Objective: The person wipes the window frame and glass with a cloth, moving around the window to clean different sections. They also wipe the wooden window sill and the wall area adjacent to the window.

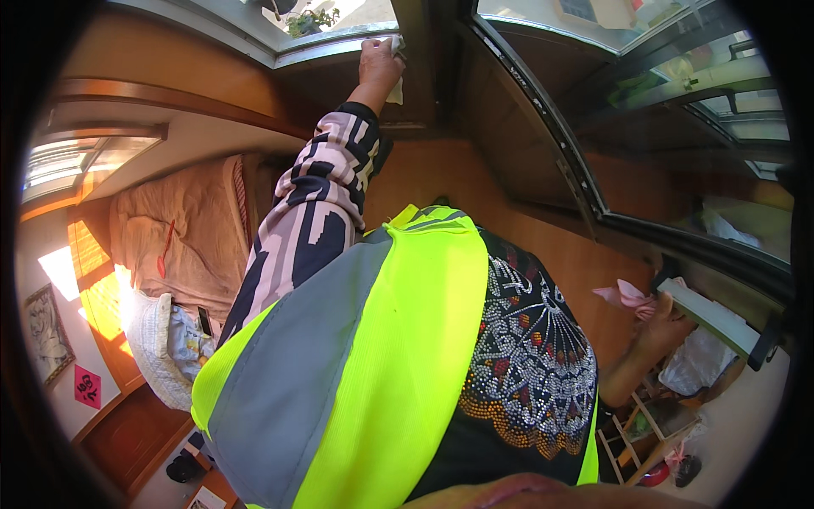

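Note:
My left hand (379, 63) reaches up at the top centre and grips a pale cloth (397, 89) against the lower corner of a metal window frame (337, 48). Part of the cloth hangs down below the fingers. At the right, my right hand (664, 321) is beside a white and green bar-shaped object (709, 315) at the bottom edge of the opened glass sash (680, 184); the thumb lies on its end. A pink cloth (626, 298) is next to this hand; whether the fingers hold it cannot be told.
A bed with a brown cover (184, 235) stands at the left, with a white quilted item (152, 350) near it. A wooden rack (629, 439) and a clear plastic bag (696, 359) are at the lower right. A potted plant (311, 22) is outside the window.

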The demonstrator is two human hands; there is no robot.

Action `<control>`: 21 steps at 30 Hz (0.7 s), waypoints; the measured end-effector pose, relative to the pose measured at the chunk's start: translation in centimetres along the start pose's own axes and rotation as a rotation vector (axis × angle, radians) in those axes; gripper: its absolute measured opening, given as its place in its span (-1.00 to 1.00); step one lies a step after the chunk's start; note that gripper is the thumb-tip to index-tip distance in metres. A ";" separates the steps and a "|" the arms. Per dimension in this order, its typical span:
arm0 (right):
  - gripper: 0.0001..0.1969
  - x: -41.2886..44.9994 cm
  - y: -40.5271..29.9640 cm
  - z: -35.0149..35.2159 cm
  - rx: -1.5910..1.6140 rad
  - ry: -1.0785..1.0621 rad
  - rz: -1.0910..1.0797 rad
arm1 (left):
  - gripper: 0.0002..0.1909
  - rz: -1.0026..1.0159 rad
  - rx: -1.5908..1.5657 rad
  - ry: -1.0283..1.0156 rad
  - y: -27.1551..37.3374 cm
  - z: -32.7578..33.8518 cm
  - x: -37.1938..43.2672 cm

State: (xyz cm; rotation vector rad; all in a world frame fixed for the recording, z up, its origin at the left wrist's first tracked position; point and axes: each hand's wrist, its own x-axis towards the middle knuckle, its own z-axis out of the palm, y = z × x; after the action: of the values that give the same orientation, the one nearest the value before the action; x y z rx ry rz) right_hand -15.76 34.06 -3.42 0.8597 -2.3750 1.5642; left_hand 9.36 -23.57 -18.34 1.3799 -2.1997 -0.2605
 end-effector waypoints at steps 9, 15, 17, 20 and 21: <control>-0.29 -2.3 3.3 0.0 0.011 -0.226 0.083 | -0.63 0.010 0.302 -0.174 0.4 -1.2 0.2; -0.40 -3.2 4.7 -1.1 -0.153 -0.381 0.396 | -0.64 -0.057 0.358 -0.139 -2.1 -2.6 -0.4; -0.44 -3.3 4.4 -1.5 -0.422 -0.426 0.314 | -0.65 -0.085 0.354 -0.148 -3.1 -3.4 -0.4; -0.50 -3.6 3.4 -0.3 -0.193 -0.552 0.631 | -0.63 -0.222 0.334 -0.155 -4.6 -5.8 -0.1; -0.51 -3.7 3.1 0.9 -0.200 -0.596 0.633 | -0.62 -0.258 0.322 -0.161 -4.9 -6.6 -0.3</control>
State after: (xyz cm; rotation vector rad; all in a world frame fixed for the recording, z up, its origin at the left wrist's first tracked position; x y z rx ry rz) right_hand -14.30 35.53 -7.84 0.6192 -3.4243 1.3164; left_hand 16.79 -24.83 -15.00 1.8826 -2.2630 -0.1141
